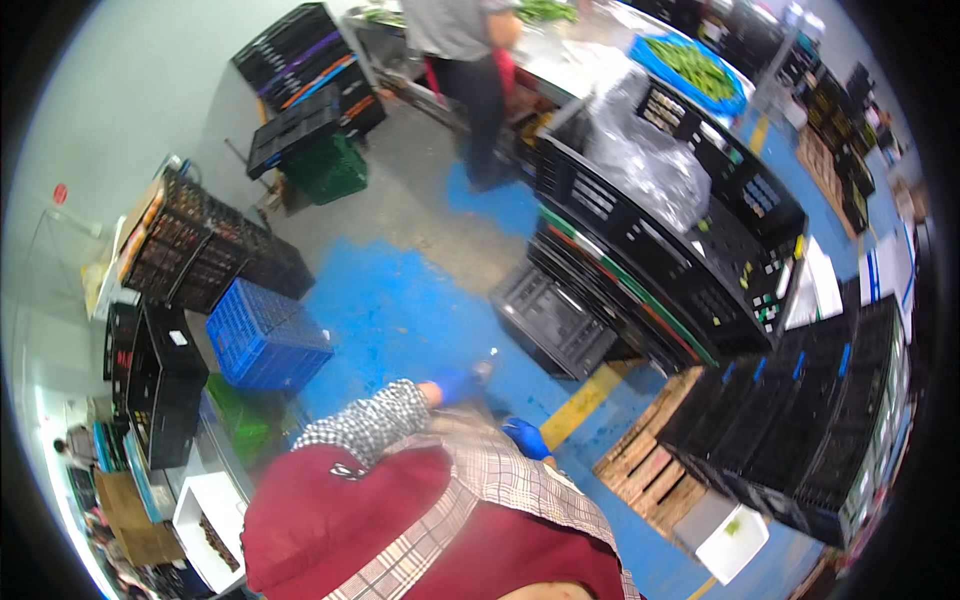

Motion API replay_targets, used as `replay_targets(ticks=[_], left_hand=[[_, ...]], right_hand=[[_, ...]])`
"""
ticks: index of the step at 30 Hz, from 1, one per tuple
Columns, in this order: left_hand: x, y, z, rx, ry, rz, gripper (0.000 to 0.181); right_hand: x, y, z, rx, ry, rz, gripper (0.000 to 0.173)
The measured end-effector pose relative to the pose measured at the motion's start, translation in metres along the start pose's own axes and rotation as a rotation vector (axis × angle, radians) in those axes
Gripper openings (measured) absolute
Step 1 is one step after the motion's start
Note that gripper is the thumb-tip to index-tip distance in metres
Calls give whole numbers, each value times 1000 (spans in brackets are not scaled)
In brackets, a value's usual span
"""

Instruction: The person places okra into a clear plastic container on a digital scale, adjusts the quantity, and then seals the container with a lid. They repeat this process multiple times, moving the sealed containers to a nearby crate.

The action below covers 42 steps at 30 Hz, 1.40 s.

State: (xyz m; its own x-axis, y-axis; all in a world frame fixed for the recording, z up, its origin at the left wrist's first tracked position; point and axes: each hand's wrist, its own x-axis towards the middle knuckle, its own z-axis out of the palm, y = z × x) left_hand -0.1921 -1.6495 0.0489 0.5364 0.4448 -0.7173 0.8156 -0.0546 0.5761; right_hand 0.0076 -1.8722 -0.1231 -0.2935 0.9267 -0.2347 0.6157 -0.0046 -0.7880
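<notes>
My left hand (454, 385), in a blue glove, reaches out below a black-and-white checked sleeve at the lower middle. Just beyond its fingers is a small, clear, shiny thing (484, 367), too blurred to name or to tell whether it is held. My right hand (527, 439), also blue-gloved, is beside the plaid apron (517, 480), its fingers seeming bent; whether it grips anything is hidden. Under both hands lies the blue-painted floor (390, 322).
A blue plastic crate (262, 337) stands at the left. Stacked black crates (637, 225) and a wooden pallet (645, 480) are at the right. A person (465, 67) stands by a table, near a blue bag of green vegetables (694, 67). A green crate (326, 169) stands farther off.
</notes>
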Motion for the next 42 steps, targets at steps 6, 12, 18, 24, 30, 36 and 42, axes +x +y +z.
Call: replay_targets(ticks=[6,12,18,24,30,36,42], left_hand=[[-26,-33,8,46,77,182,40],[-11,-150,-23,-358,329,-12,49],[-16,-203,-181,-634,561,21,48],[7,-269,-374,-649,766,54,47],[44,-323,-555,-503,928,159,46],[31,-396,-696,-453,1033,19,43],[53,-464,-830,-438,1071,-33,45]], right_hand=[[51,-37,-112,812,63,561,27],[210,-79,-180,614,120,481,27],[375,-172,-165,703,-33,498,35],[480,-169,-172,577,-115,609,31],[627,-144,-215,796,28,677,31],[863,-126,-214,712,9,409,34],[1004,-301,-223,573,-96,282,32]])
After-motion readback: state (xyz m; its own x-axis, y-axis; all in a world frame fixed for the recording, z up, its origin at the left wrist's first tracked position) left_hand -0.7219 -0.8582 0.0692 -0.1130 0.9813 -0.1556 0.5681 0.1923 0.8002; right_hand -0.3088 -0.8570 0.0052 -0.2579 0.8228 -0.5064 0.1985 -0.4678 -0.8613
